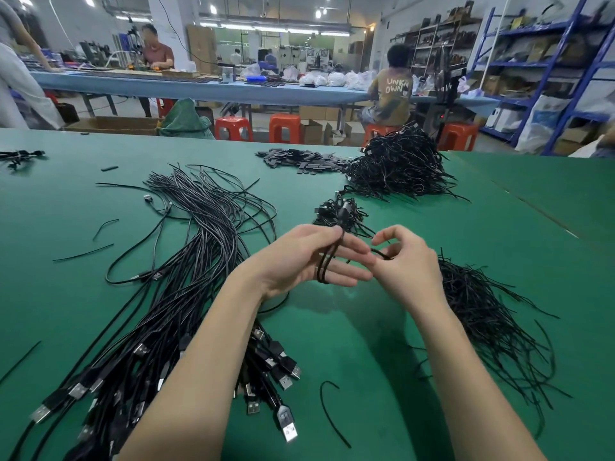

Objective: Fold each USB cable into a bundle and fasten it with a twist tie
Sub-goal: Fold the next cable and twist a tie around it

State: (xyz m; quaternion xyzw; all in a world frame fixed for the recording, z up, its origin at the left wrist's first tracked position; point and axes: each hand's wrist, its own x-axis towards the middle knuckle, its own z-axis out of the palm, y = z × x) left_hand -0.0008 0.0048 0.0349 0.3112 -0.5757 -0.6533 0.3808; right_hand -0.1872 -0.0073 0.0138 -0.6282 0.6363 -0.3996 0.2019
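Above the green table point(399, 327), left hand point(299, 261) grips a folded cable point(327, 261); right hand point(406, 261) pinches a half-hidden tie point(381, 253)

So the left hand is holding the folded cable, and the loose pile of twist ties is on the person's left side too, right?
Not quite. The left hand does hold the folded cable, but the head view shows the loose pile of twist ties on the person's right side, beside the right hand.

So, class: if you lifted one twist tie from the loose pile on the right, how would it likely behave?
Probably very light: each strand in the twist tie pile is thin. Likely bendable yet shape-holding: the stray tie on the green table lies in a hook. Neighbours may drag along, since the strands cross and tangle.
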